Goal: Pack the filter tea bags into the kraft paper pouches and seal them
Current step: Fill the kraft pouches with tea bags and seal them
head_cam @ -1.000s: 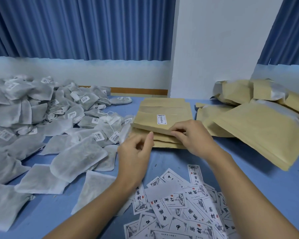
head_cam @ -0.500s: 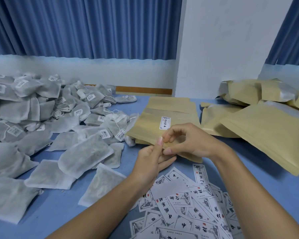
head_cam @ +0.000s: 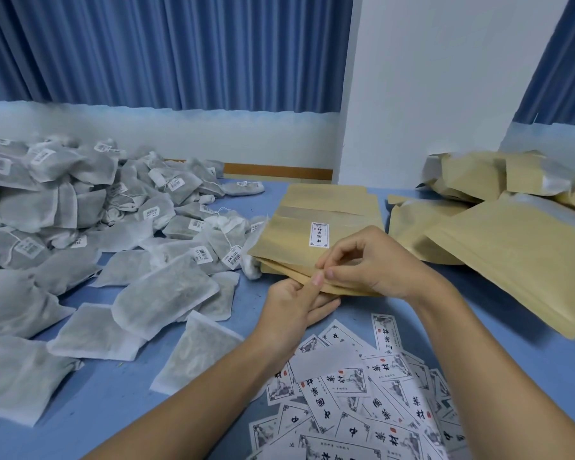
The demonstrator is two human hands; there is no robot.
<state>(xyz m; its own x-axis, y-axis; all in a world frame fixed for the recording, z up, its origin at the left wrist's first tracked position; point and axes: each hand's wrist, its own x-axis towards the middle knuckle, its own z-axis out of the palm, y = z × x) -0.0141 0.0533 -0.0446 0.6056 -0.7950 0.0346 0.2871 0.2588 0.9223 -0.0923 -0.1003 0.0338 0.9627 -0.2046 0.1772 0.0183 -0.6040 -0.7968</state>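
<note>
Both hands are meeting at the near edge of the top kraft pouch (head_cam: pixel 289 250), which is lying on a small stack of flat pouches (head_cam: pixel 329 200) in the middle of the blue table (head_cam: pixel 113 393). The left hand (head_cam: pixel 292 310) is pinching that edge — thumb on top, fingers straight underneath. The right hand (head_cam: pixel 375 267) is curling over the same edge, its thumb and forefinger pinching the paper just beside the left thumb. 1 small white label (head_cam: pixel 319 234) is sitting on the pouch's face. Filter tea bags (head_cam: pixel 160 293) are lying heaped to the left, touching the stack's left side. Bulkier kraft pouches (head_cam: pixel 518 257) are piled at the right — printed cards (head_cam: pixel 362 403) are lying scattered nearest the person.
</note>
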